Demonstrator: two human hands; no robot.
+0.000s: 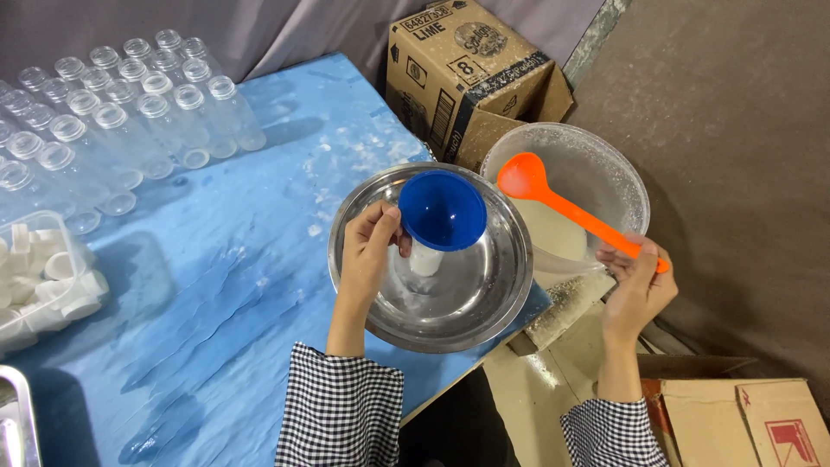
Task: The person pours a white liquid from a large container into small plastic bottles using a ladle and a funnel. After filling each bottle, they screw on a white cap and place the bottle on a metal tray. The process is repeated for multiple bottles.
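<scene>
Blue plastic sheeting covers the bench [216, 285], and everything here is placed against the round stainless-steel bowl [432, 259] at the bench's near edge. Beyond and left of the bowl stand rows of empty clear plastic bottles [112, 112]; far left of it sits a clear tub of white caps [43, 277]. Just right of the bowl, off the bench edge, is a clear plastic bucket of whitish liquid [566, 199], with a brown cardboard box [467, 69] behind it.

Inside the bowl stands a small clear bottle [424, 259] with a blue plastic funnel [443, 210] seated in its neck. The left hand [367, 251] has its fingers [385, 227] wrapped on the funnel's rim and the bottle below it. The right hand [635, 281] has its fingers closed on the handle end of an orange plastic ladle [571, 212], whose cup hangs over the bucket.

To pour well, I judge the funnel should be kept upright and steady, the ladle not overfilled, and its cup carried low over the bowl so drips fall inside.
</scene>
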